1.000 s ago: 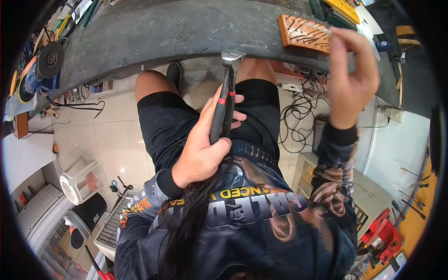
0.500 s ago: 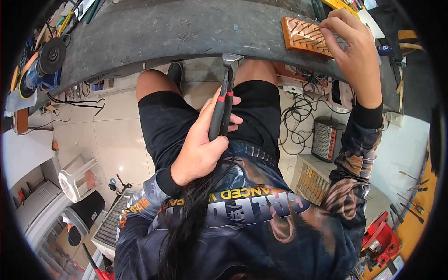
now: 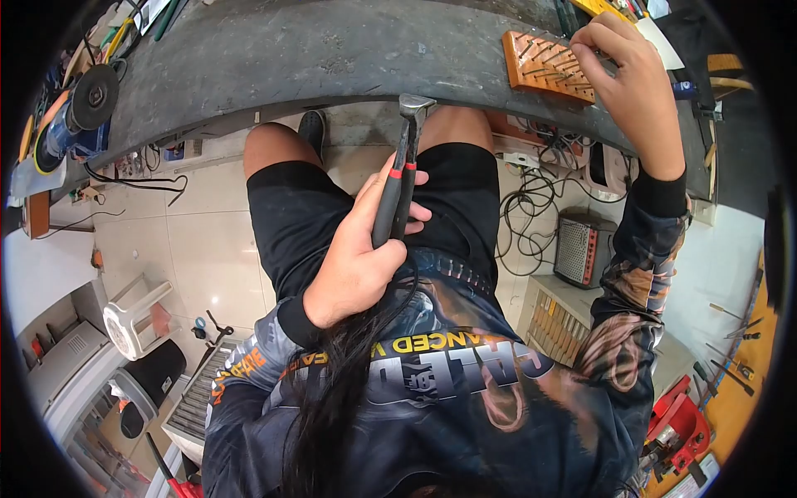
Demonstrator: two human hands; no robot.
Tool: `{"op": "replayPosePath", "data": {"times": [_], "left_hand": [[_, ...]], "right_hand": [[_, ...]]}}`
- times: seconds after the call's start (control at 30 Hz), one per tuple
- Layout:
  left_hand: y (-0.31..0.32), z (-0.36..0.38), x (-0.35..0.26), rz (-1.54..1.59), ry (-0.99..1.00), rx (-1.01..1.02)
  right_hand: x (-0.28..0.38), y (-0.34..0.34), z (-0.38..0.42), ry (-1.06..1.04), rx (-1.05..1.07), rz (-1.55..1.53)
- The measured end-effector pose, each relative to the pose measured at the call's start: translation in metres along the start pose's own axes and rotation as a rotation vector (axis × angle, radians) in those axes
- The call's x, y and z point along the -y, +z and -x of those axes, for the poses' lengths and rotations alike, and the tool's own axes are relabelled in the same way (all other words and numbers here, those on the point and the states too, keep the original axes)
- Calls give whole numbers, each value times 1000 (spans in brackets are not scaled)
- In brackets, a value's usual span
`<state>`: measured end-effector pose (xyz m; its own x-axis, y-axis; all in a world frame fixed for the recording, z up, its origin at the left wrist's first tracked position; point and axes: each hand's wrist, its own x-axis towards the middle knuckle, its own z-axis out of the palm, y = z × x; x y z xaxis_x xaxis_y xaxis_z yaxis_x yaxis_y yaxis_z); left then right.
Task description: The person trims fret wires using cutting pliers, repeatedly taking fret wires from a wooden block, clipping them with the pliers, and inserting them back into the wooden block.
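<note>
My left hand (image 3: 359,246) is wrapped round the black handles of a pair of end-cutting nippers (image 3: 397,191), which have red bands. Their broad metal head points up and away, in front of the bench edge. At the upper right, my right hand (image 3: 628,76) is over the right end of a wooden block (image 3: 544,76) with several thin metal bits standing in it. Its thumb and forefinger are curled together in a pinch beside the bits. Whatever is between those fingertips is too small or hidden to make out.
A dark workbench (image 3: 332,54) spans the top of the view. A blue grinder with a black disc (image 3: 93,96) stands at its left end. Beneath it lie coiled cables (image 3: 527,212) and a grey speaker-like box (image 3: 581,249). A white stool (image 3: 133,319) is at lower left.
My right hand has shifted slightly to the right, uncovering more of the wooden block. The left hand and the nippers have hardly moved.
</note>
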<state>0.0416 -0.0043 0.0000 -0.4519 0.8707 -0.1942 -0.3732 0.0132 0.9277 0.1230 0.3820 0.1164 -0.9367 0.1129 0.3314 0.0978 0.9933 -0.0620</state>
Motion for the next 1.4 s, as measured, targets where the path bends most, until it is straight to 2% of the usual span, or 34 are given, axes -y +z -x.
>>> {"op": "replayPosePath", "data": {"times": [0.2,0.33,0.43,0.5,0.63,0.7,0.83,0.9,1.03,1.13,1.23,1.3,1.4], "left_hand": [[-1,0,0,-5,-6,-10],[-1,-1,1,-12,-4,-6],[-1,-1,0,-10,-8,-7],[0,0,0,-10,-12,-7],[0,0,1,-13,-11,-12],[-1,1,2,-15,-9,-14],[-1,1,3,-22,-5,-18],[0,1,3,-19,-8,-21],[1,1,1,-38,-9,-17],[0,2,1,-37,-15,-12],[-3,-1,6,-35,1,5],[-4,-2,4,-37,1,25],[-3,-3,-1,-103,32,39]], "right_hand": [[9,-9,-6,-147,70,3],[12,-10,-5,-150,92,5],[10,-3,-3,-99,81,-28],[11,-2,-1,21,64,24],[6,-1,-3,-29,90,52],[7,-5,-5,-2,198,-29],[12,-7,-9,50,175,-85],[12,-1,-9,160,123,-157],[13,10,-9,143,136,-187],[14,9,-9,52,75,-117],[15,8,-5,94,-96,-245],[25,7,-2,213,-306,-544],[48,4,8,267,-358,-1008]]}}
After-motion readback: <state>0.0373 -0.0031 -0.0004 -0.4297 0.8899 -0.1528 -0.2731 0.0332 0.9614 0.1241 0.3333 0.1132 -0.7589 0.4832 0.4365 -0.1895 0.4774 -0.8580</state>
